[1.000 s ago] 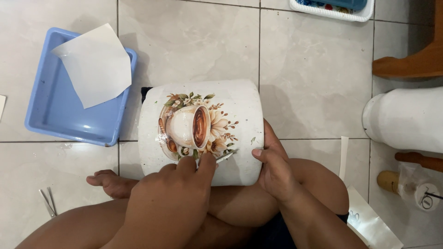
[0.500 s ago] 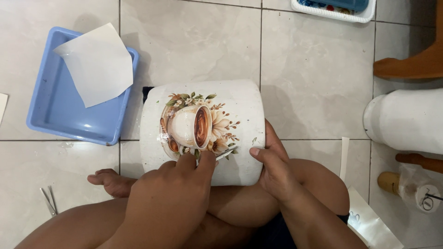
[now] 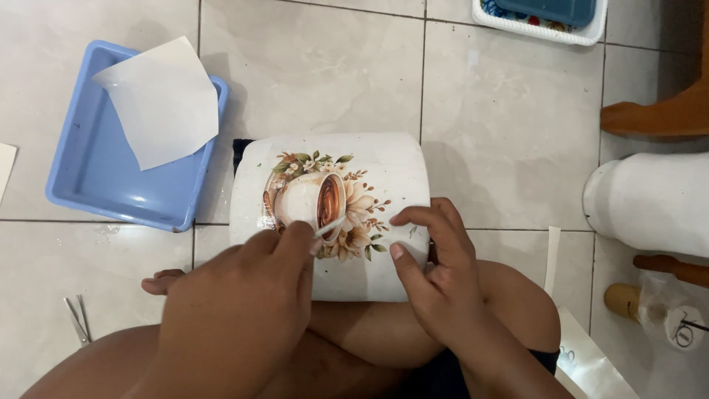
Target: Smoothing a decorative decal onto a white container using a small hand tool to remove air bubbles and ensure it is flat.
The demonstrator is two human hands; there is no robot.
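A white cylindrical container (image 3: 384, 166) lies on its side on my crossed legs, with a picture of a coffee cup and flowers (image 3: 321, 203) stuck on its wall. My left hand (image 3: 244, 310) pinches a thin white strip at the picture's lower edge and covers part of it. My right hand (image 3: 432, 270) rests its fingers on the container's right end, thumb and forefinger on the wall beside the flowers.
A light blue tray (image 3: 96, 177) with a white sheet of paper (image 3: 162, 100) lies on the tiled floor at the left. Small tweezers (image 3: 76, 320) lie lower left. A second white container (image 3: 650, 199), a wooden piece (image 3: 653, 111) and a white basket (image 3: 543, 18) stand at the right.
My left hand has moved up over the picture, pulling the thin strip with it. My right hand has shifted its fingers higher on the container's right end.
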